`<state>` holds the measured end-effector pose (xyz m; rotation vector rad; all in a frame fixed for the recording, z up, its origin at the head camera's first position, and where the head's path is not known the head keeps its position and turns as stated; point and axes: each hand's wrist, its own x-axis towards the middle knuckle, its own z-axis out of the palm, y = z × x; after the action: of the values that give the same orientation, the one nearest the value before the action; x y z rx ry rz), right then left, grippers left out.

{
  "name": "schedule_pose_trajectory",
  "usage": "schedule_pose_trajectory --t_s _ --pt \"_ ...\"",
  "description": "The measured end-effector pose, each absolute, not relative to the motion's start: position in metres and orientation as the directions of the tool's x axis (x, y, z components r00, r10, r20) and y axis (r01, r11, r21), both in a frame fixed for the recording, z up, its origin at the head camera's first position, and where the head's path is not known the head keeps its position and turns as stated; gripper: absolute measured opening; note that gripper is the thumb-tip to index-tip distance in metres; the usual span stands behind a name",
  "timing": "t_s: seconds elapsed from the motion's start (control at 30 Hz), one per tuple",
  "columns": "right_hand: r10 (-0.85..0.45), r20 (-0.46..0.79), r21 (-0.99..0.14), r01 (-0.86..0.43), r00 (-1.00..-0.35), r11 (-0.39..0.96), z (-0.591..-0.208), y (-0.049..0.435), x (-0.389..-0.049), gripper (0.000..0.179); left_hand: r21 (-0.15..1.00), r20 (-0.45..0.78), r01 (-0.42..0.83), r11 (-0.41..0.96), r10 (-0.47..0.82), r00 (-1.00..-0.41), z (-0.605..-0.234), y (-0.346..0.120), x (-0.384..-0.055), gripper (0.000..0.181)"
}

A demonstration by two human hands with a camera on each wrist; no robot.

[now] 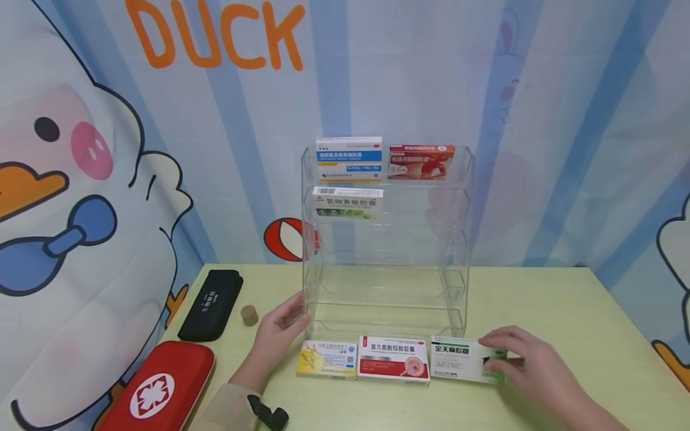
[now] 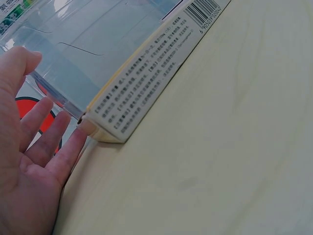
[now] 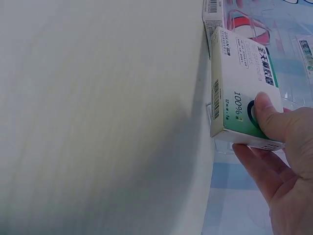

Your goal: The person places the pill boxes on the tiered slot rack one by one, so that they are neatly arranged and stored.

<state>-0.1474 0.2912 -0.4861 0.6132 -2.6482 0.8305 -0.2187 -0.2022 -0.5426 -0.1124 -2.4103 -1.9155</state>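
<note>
A clear tiered rack (image 1: 385, 287) stands on the table, with three medicine boxes along its front. My right hand (image 1: 539, 365) pinches the right end of the white and green medicine box (image 1: 466, 359), thumb on its printed face, as the right wrist view shows too. Left of it are a red and white medicine box (image 1: 393, 359) and a yellow and white medicine box (image 1: 327, 359). At the rack's lower left edge, my left hand (image 1: 280, 326) has its thumb and fingers spread; in the left wrist view its fingertips (image 2: 78, 139) are right by the yellow and white box's end.
On the rack's top tier stand a blue and white box (image 1: 349, 164) and a red box (image 1: 422, 164). A white and green box (image 1: 347, 205) sits one tier lower. To the left lie a black case (image 1: 210, 305), a small brown cylinder (image 1: 250, 315) and a red case (image 1: 162, 383).
</note>
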Motion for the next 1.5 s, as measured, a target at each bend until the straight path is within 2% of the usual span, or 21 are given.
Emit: schedule_pose_trajectory --t_s 0.3,0.63,0.77,1.1,1.5 --pt "-0.312 0.506 -0.462 -0.558 -0.804 0.689 -0.470 0.285 -0.151 0.045 0.970 0.094 0.097 0.221 0.022 -0.995 -0.542 -0.203 -0.220 0.060" --pt "-0.294 0.671 -0.363 -0.648 -0.681 0.670 -0.427 0.266 -0.176 0.047 0.969 0.090 0.094 0.230 0.028 -0.996 -0.539 -0.202 -0.220 0.060" --pt "-0.277 0.691 -0.348 -0.643 -0.668 0.682 -0.416 0.257 -0.188 0.044 0.968 0.086 0.089 0.235 0.021 -0.996 -0.539 -0.202 -0.219 0.059" --pt "-0.180 0.731 -0.401 -0.627 -0.659 0.668 -0.391 0.240 -0.214 0.038 0.970 0.073 0.074 0.231 0.012 -0.997 -0.541 -0.202 -0.219 0.060" --pt "-0.156 0.783 -0.411 -0.689 -0.602 0.597 -0.343 0.219 -0.244 0.032 0.969 0.081 0.080 0.235 0.006 -0.997 -0.544 -0.204 -0.218 0.060"
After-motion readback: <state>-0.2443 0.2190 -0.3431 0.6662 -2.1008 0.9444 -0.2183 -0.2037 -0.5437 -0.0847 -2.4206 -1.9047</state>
